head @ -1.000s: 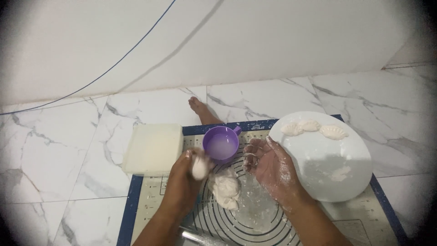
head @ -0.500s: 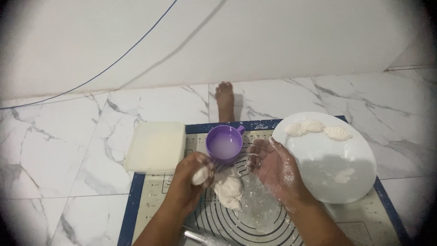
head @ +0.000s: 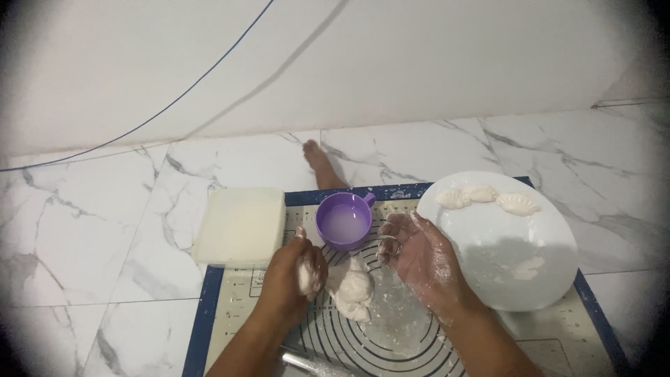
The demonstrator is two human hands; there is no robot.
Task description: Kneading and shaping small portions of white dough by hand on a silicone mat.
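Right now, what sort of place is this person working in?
Probably a home, with food being prepared on the floor: a baking mat lies on marble-look floor tiles beside a plain wall, and a bare foot rests by it. A white plate holds shaped dumplings, and the left hand holds dough.

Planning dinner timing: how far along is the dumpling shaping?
Done: three folded dumplings on the white plate. In hand: the left hand grips a small dough piece; the floury right hand is open. Left: the dough lump on the mat.
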